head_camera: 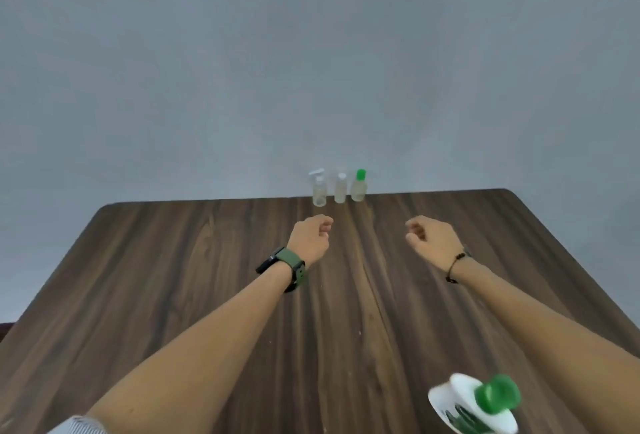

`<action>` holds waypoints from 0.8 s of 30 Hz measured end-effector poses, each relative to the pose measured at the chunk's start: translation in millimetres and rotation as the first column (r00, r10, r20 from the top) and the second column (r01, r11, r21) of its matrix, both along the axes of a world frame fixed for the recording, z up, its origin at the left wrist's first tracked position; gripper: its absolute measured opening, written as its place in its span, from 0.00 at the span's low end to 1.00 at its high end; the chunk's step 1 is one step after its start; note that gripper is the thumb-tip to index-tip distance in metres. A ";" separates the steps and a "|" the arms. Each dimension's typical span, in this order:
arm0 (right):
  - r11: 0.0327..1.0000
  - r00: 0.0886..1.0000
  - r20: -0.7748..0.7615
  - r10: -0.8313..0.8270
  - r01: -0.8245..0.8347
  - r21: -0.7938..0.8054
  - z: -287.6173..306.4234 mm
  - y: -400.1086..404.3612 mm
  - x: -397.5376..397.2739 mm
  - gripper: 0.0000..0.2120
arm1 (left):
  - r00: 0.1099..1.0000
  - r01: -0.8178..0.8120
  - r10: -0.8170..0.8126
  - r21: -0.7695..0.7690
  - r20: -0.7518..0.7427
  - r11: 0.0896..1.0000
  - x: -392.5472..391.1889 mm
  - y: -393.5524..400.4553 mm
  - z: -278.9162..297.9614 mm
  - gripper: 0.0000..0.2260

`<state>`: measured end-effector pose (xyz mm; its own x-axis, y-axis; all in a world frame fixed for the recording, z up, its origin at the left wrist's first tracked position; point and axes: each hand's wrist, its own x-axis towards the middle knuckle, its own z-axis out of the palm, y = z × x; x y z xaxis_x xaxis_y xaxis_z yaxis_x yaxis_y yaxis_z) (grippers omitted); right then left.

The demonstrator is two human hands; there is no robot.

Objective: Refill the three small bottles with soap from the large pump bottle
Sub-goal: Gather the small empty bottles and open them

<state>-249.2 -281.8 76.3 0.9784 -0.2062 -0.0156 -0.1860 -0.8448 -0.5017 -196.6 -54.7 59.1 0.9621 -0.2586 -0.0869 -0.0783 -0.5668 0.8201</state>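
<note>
Three small clear bottles stand in a row at the far edge of the wooden table (pixel 173 277): one with a white pump top (pixel 319 190), one with a white cap (pixel 340 188), and one with a green cap (pixel 358 186). The large white pump bottle (pixel 474 406) with a green pump head stands at the near right, below my right forearm. My left hand (pixel 310 237), a green watch on its wrist, hovers just short of the small bottles with fingers loosely curled and holding nothing. My right hand (pixel 433 238), with a dark bracelet, hovers to the right in the same way.
A plain grey wall rises behind the table. The table's far corners are rounded and the small bottles stand close to its back edge. Bare wood lies on both sides of my arms.
</note>
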 end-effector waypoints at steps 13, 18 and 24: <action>0.944 0.984 -0.150 0.100 -0.046 0.327 -74.9 92.3 206.0 0.16 | 0.959 -0.225 0.218 -0.017 -0.182 0.974 165.6 5.5 -52.7 0.19; 0.951 0.989 -0.145 0.025 0.021 0.307 -113.5 101.0 255.9 0.07 | 0.964 -0.194 0.189 -0.009 -0.187 0.981 208.6 -25.5 -94.6 0.23; 0.940 0.987 -0.160 0.005 0.050 0.337 -130.1 94.8 257.6 0.19 | 0.960 -0.228 0.207 -0.102 -0.186 0.968 214.9 -39.4 -113.9 0.19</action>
<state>8.4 -187.0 -53.8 0.9531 -0.1839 -0.2403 -0.3021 -0.6242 -0.7205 18.3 -94.1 -54.8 0.9693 -0.0632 -0.2375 0.1847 -0.4502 0.8736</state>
